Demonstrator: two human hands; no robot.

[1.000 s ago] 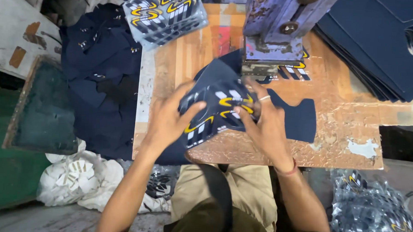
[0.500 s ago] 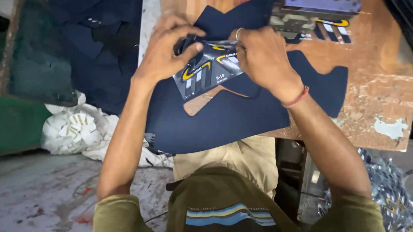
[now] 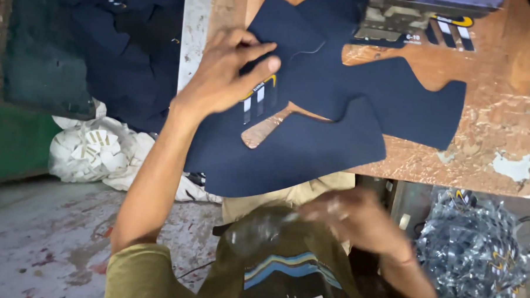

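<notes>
A large navy fabric cut piece (image 3: 312, 139) is spread flat on the worn wooden table (image 3: 483, 133), its lower edge hanging over the table's near rim. The left hand (image 3: 226, 71) is laid on the piece's upper left part, fingers spread and pressing down, with a small printed label (image 3: 260, 96) of white bars and a yellow stroke held under the fingertips. The right hand (image 3: 356, 220) is seen below the table's near edge, close to the chest, blurred; it seems loosely curled, but whether anything is pinched cannot be told. A press machine base (image 3: 422, 16) sits at the table's far edge. A pile of navy pieces (image 3: 127, 56) lies left of the table, and a white sack (image 3: 94, 152) below that pile.
</notes>
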